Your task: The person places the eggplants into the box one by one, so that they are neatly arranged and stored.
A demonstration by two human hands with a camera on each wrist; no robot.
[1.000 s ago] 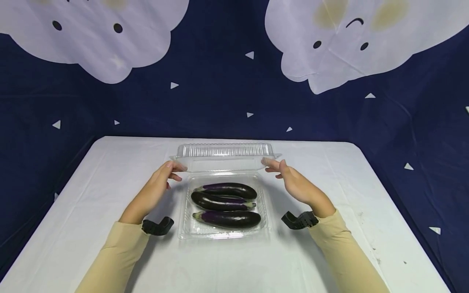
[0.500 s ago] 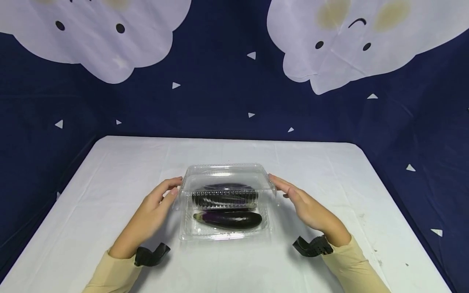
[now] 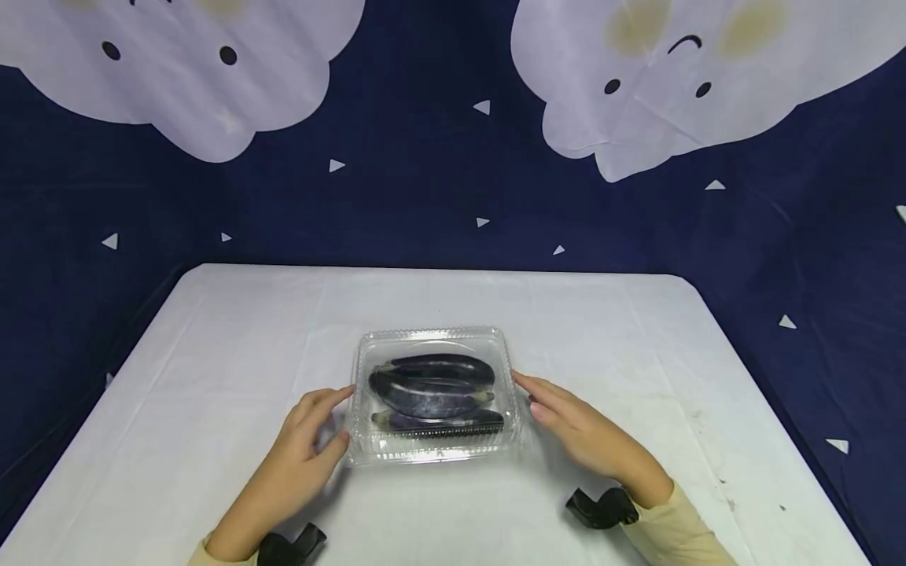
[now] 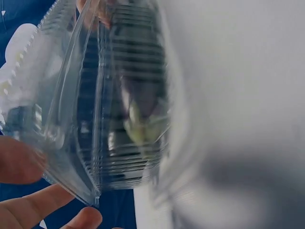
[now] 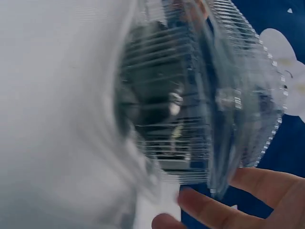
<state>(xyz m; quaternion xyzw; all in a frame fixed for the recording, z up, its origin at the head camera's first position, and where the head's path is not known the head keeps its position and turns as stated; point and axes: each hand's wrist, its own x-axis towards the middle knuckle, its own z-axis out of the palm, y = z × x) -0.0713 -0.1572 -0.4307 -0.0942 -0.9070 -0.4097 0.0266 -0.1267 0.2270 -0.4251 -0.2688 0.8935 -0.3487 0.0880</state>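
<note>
In the head view, a clear plastic clamshell container [image 3: 439, 454] lies on the table with its hinged lid [image 3: 439, 334] folded over the base. Three dark purple eggplants [image 3: 432, 397] show through the plastic, side by side. My left hand [image 3: 300, 448] touches the container's left side with extended fingertips, its thumb nearer the front corner. On the opposite side, my right hand [image 3: 583, 428] rests straight fingers against the edge. Both wrist views show ribbed walls, with an eggplant's pale stem end [image 4: 138, 126] behind them on the left. Whether the rims meet fully, I cannot tell.
A white cloth covers the table [image 3: 602, 338]. Behind it hangs a dark blue backdrop [image 3: 425, 196] printed with clouds and small triangles. Black wrist mounts [image 3: 602, 509] sit on both forearms, just above the table.
The lid, standing raised behind the base one second ago, has swung forward and down over the eggplants. Both hands have come toward the front along the container's sides.
</note>
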